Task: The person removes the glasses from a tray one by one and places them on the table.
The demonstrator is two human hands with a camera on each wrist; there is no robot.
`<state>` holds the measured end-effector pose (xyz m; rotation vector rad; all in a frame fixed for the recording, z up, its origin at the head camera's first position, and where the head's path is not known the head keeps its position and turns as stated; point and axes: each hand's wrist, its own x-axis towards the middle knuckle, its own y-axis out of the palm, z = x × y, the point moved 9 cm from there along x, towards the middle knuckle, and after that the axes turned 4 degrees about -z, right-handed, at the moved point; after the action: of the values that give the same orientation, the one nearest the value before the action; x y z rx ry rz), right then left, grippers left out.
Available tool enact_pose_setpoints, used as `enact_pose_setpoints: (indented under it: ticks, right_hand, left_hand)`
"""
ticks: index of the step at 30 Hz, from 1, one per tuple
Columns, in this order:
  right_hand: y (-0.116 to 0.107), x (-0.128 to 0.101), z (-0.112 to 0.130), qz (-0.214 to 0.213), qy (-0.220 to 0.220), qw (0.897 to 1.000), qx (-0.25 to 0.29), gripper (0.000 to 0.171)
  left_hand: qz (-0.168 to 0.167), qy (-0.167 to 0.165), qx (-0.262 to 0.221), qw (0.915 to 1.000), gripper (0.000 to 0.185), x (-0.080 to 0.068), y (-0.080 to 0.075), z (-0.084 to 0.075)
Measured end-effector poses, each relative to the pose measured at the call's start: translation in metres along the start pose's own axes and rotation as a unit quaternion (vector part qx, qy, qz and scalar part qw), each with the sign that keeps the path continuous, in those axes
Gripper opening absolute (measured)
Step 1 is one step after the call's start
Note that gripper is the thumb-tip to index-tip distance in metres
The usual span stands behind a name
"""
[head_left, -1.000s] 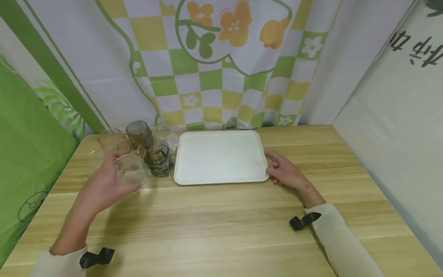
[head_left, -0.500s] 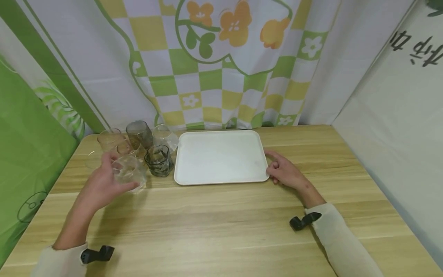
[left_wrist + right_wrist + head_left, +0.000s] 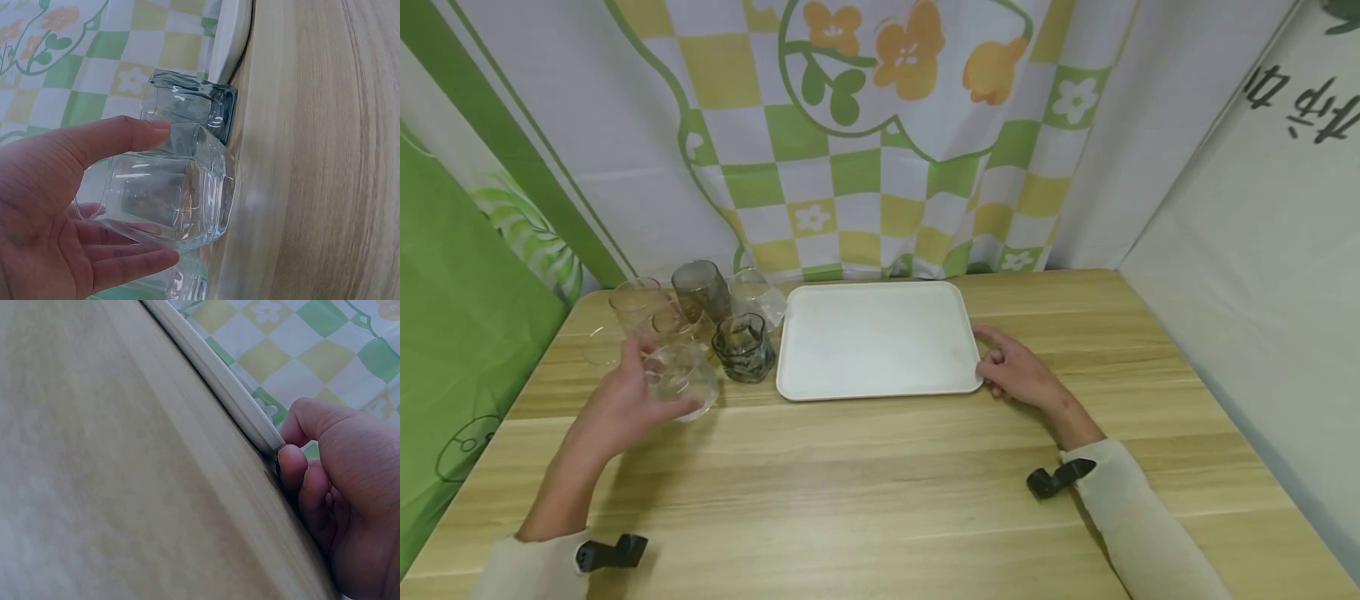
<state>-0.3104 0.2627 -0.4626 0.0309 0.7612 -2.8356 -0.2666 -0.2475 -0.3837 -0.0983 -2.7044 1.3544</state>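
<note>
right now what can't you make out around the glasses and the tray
- Head view: how many glasses stand in the cluster; they overlap, and the left hand covers some.
- Right wrist view: whether the right hand grips the tray or only touches it.
- Left wrist view: the clear glass base, blocked by fingers.

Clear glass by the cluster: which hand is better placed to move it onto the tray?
Left. The left hand already wraps the clear glass; the right hand rests against the white tray edge, probably steadying it.

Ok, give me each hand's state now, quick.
Left hand: holds a clear glass, fingers and thumb round it.
Right hand: curled fingers touch the tray edge; a grip cannot be told.
</note>
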Motion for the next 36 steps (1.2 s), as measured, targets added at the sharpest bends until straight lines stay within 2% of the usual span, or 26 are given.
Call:
enact_pose_setpoints:
  ticks: [12, 20, 24, 30, 36]
  right_hand:
    - [0.0, 0.001, 0.001, -0.001, 0.001, 1.0, 0.002, 0.072]
    - [0.0, 0.002, 0.002, 0.006, -0.008, 1.0, 0.011, 0.069]
    - [0.0, 0.001, 0.002, 0.007, -0.008, 1.0, 0.019, 0.071]
    - [0.0, 0.001, 0.001, 0.011, -0.008, 1.0, 0.018, 0.071]
    - [0.0, -0.001, 0.0, 0.017, -0.006, 1.0, 0.014, 0.07]
  left_hand:
    - [0.017, -0.017, -0.004, 0.9997, 0.102, 0.001, 0.0, -0.001]
    - [0.024, -0.008, -0.002, 0.9997, 0.115, 0.003, 0.002, -0.006]
    - [0.027, 0.008, 0.008, 0.9996, 0.12, 0.007, 0.004, -0.011]
    - [0.001, 0.034, 0.031, 0.9989, 0.119, 0.006, 0.0, -0.023]
    - [-0.049, 0.059, 0.066, 0.9948, 0.103, -0.002, -0.009, -0.041]
